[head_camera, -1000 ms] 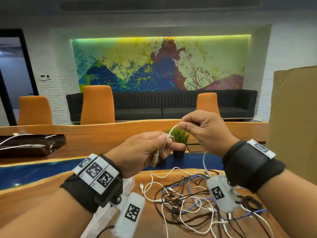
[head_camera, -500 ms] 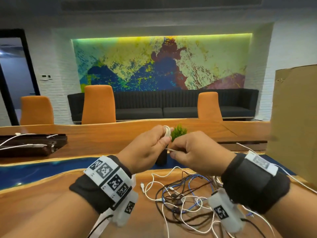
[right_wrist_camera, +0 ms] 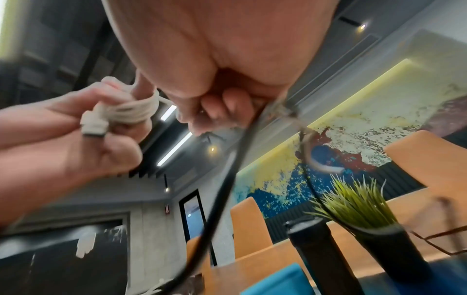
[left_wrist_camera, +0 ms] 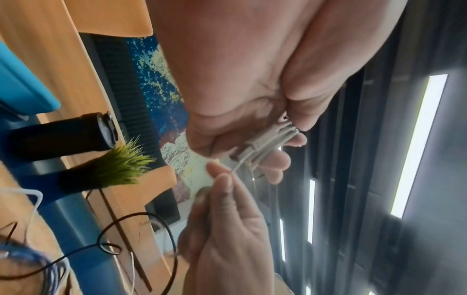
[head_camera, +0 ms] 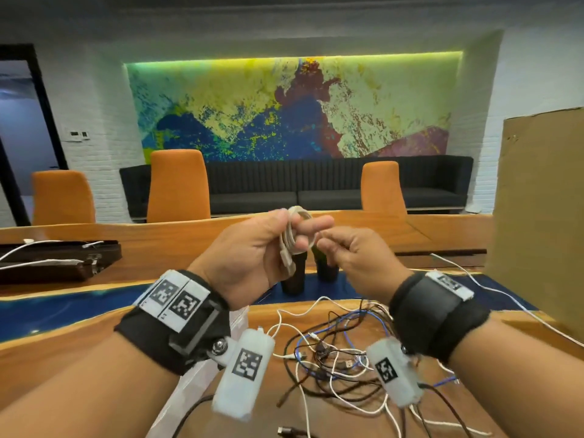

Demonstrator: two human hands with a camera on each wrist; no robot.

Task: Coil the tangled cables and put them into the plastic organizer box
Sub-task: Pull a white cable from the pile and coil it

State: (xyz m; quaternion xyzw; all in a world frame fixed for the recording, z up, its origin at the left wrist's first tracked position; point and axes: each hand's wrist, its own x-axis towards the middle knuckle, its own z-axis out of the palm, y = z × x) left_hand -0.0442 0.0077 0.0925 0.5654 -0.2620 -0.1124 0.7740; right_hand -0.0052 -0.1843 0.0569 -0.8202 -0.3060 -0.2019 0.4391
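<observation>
A coiled white cable (head_camera: 295, 237) is gripped by the curled fingers of the left hand (head_camera: 249, 257), raised above the table (head_camera: 79, 349). Its loose end is pinched at 3 o'clock by the right hand (head_camera: 357, 257). At 6 o'clock, the tangled cables (head_camera: 331, 358) are lying on the table.

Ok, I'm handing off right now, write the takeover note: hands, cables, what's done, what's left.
Left hand grips the white cable coil, its plug hanging below the fingers.
Right hand pinches that cable's loose tail beside the coil.
Tangled cables lie on the table; plastic organizer box sits under the left wrist.
Done: one cable nearly coiled.
Left: finish the tail, box it, coil the rest.
</observation>
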